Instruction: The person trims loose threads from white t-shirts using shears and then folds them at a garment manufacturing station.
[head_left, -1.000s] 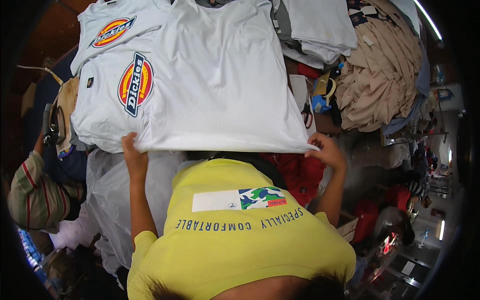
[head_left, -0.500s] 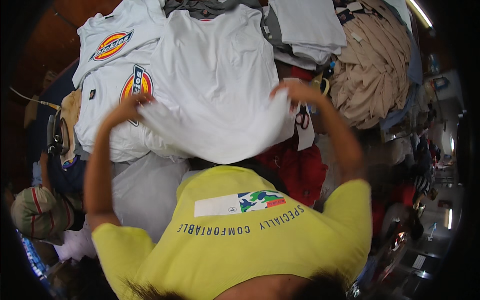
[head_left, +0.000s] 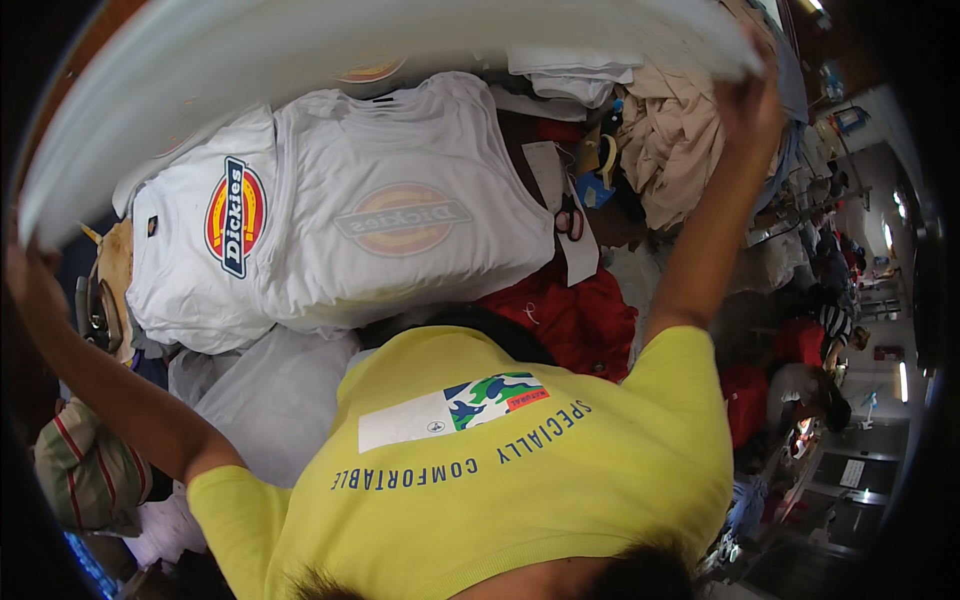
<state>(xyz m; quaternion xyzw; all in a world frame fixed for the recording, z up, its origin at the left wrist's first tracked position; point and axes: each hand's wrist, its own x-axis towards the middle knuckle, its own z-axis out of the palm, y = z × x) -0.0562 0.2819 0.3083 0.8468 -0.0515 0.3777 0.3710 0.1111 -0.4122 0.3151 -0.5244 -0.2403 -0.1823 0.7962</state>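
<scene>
Up high, a white shirt is stretched out wide, its long side running from left to right across the top of the view. The left hand and right hand each pinch one end tight. It looks plain, pale and blurry, above a pile of white shirts.

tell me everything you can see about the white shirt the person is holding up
The white fabric shirt is lifted high across the top of the view, stretched out in a broad curved sheet and blurred. The left hand grips its left edge, the right hand its right edge. It hangs above the pile of white printed t-shirts, apart from them.
</scene>
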